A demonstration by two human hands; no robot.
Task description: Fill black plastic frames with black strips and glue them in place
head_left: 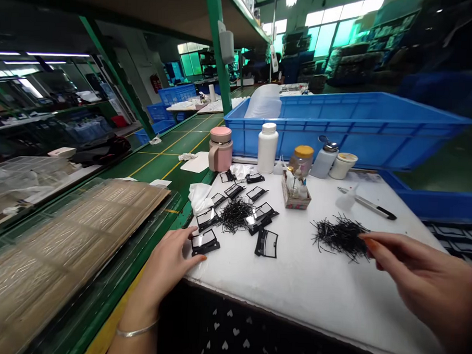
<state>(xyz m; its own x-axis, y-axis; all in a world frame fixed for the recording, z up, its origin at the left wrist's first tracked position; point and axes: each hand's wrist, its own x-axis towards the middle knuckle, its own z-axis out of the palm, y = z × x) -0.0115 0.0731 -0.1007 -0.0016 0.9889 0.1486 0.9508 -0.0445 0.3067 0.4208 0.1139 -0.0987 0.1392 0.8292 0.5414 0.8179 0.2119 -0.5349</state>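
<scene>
My left hand rests at the table's left edge, thumb and fingers apart around a small black plastic frame with a clear window. It looks close to the frame, but I cannot tell whether it presses on it. My right hand has its fingertips pinched at the right edge of a pile of thin black strips. What lies between those fingertips is too small to make out. A second pile of black strips sits among several similar frames, one being the frame to its lower right.
Along the back of the white table stand a pink mug, a white bottle, a yellow-lidded jar and a pump bottle. A small box and a utility knife lie nearer. Behind is a blue crate.
</scene>
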